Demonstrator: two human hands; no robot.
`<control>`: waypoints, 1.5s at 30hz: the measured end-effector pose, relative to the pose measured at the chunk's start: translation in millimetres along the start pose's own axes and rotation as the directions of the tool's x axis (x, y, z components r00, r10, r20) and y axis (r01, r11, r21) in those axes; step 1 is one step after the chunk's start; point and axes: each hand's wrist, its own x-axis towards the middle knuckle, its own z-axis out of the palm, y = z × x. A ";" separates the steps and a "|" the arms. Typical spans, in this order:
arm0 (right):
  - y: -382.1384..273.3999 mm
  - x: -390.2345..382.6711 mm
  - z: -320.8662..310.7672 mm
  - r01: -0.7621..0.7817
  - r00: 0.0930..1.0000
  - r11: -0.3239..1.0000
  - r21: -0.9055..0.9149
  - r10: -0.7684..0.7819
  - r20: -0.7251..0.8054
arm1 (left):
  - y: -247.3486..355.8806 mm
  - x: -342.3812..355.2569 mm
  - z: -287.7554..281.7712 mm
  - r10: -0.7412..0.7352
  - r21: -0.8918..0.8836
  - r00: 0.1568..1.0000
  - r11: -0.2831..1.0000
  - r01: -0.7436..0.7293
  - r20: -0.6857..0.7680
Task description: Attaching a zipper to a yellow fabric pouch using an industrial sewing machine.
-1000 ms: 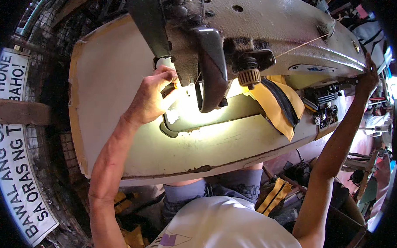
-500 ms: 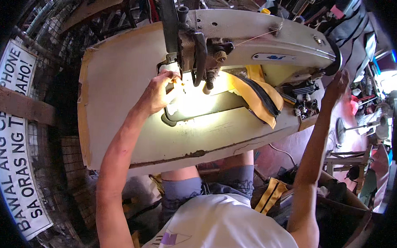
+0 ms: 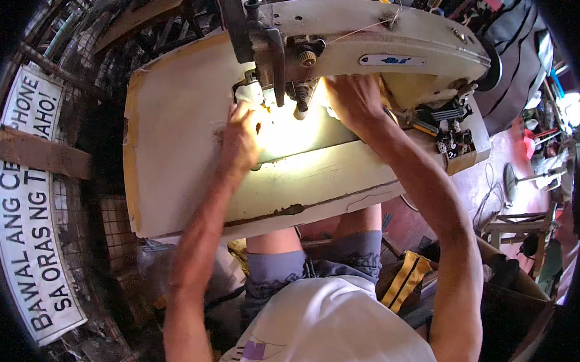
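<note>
An industrial sewing machine (image 3: 346,30) stands on a worn white table (image 3: 170,132), its work area lit brightly. My left hand (image 3: 239,136) is curled at the left of the needle area, closed round something small that I cannot make out. My right hand (image 3: 355,103) reaches under the machine's arm to the right of the needle, over the yellow fabric piece with a black strip, now mostly hidden. Its fingertips are lost in glare and blur. A tensioner knob (image 3: 307,58) with thread sits on the machine head.
Small dark parts fill a box (image 3: 460,163) at the table's right end. A yellow strip with black bands (image 3: 406,279) lies below right. A fan (image 3: 512,182) and a wooden stand (image 3: 518,224) are at the right. A mesh wall with a white sign (image 3: 41,262) lines the left.
My right hand has left the handwheel end and moved left under the machine's arm, onto the yellow piece. My left hand stays near the needle. The view has shifted slightly.
</note>
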 end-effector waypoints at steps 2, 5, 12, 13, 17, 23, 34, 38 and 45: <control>-2.5 26.8 25.6 0.091 0.892 0.996 0.013 -0.076 -0.445 | 14.5 -8.9 13.3 -0.092 0.129 0.986 0.985 0.110 -0.137; -8.8 27.2 53.4 0.150 0.838 0.983 0.108 -0.069 -0.541 | 34.9 -33.2 43.0 -0.048 0.490 0.993 0.867 0.094 -0.107; -27.4 -0.1 70.6 0.408 0.764 0.862 0.301 -0.142 -0.630 | 18.5 -19.2 15.6 -0.009 0.281 0.996 0.959 0.033 -0.087; -34.6 -20.0 65.9 0.422 0.862 0.846 0.326 -0.262 -0.435 | 10.9 -18.2 11.8 0.038 0.207 0.997 0.978 -0.025 -0.061; -63.0 -48.4 37.7 0.472 0.861 0.707 0.527 -0.243 -0.446 | 0.4 -12.0 -10.6 0.202 0.072 0.979 0.976 -0.204 0.033; -63.3 -52.4 33.1 0.433 0.880 0.743 0.510 -0.228 -0.415 | 14.0 -11.5 -7.4 0.193 -0.025 0.981 0.981 -0.193 -0.022; -53.1 -59.0 26.9 0.347 0.911 0.619 0.705 -0.045 -0.409 | 0.8 -8.8 -17.3 0.151 -0.142 0.988 0.979 -0.146 0.030; -60.1 -56.0 22.0 0.404 0.906 0.661 0.632 -0.195 -0.375 | 8.7 -9.5 -15.1 0.064 -0.130 0.998 0.989 -0.065 -0.008; -62.4 -58.6 28.1 0.536 0.825 0.669 0.514 -0.288 -0.486 | 2.4 -9.7 -19.8 0.279 0.083 0.960 0.956 -0.280 0.025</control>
